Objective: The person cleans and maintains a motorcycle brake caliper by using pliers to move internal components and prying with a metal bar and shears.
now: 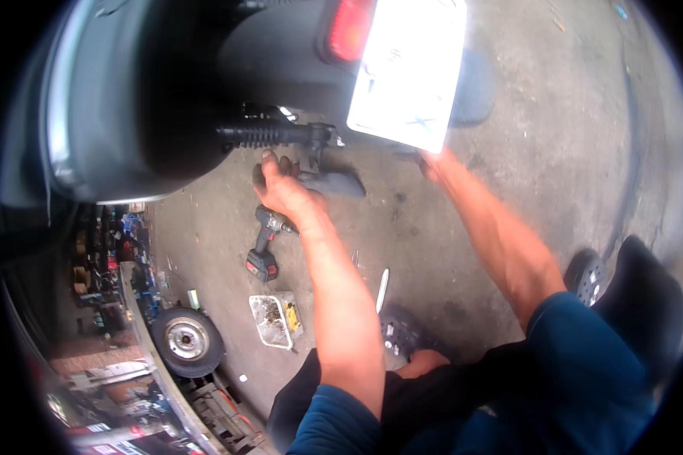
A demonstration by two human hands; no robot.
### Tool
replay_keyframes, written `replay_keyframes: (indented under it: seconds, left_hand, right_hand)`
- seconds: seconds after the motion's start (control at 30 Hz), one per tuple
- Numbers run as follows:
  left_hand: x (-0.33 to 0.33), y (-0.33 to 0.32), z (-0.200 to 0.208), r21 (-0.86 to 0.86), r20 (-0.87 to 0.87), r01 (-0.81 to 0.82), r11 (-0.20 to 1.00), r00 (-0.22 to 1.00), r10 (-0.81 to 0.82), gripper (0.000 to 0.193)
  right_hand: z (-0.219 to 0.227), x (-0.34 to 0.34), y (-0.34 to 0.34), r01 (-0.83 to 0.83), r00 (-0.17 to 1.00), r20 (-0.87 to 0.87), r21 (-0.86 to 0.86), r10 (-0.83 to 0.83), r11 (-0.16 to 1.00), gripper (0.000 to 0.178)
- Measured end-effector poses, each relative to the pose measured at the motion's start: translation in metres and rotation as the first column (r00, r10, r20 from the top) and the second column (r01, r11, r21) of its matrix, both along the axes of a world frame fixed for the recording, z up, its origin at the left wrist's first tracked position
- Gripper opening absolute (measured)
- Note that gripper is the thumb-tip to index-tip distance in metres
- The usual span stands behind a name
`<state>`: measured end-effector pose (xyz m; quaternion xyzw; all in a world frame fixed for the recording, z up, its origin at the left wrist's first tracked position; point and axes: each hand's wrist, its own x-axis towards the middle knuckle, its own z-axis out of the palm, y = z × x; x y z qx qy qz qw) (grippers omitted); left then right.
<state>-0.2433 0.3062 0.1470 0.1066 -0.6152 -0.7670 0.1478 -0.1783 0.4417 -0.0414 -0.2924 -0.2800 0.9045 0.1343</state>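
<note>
Left hand (pixel 281 189) around dark bracket (pixel 330 182)

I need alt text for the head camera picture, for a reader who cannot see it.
A person's left hand grips a dark part under the rear of a scooter, below its black shock absorber; the right hand reaches behind the white plate, fingers hidden. On the concrete floor lie a cordless drill, a small parts tray and a loose wheel.

Right hand (pixel 430 161) half behind the glaring white plate (pixel 408 72) (fingers unseen, grip unclear).
</note>
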Motion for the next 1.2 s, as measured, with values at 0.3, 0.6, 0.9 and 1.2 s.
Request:
replay_keyframes:
  seconds: [0.3,0.6,0.9,1.2]
  left_hand:
    - [-0.059,0.006,0.017,-0.088,-0.125,0.332,0.939,0.932,-0.341,0.050]
    - [-0.041,0.006,0.035,-0.173,0.092,0.270,0.947,0.962,-0.257,0.053]
    - [-0.001,-0.016,0.036,0.052,0.051,0.405,0.913,0.912,-0.407,0.035]
    - [0.064,-0.166,-0.025,-0.720,0.172,-0.065,0.691,0.948,0.267,0.024]
  right_hand:
    - [0.072,-0.003,0.021,-0.251,0.967,-0.032,0.055,0.253,0.966,0.045]
    - [0.086,-0.009,0.024,-0.214,0.974,0.069,-0.023,0.215,0.977,0.033]
    - [0.068,-0.025,0.027,-0.300,0.954,-0.008,0.050,0.301,0.953,0.042]
    - [0.079,-0.020,0.030,-0.250,0.967,-0.023,0.143,0.256,0.958,0.045]
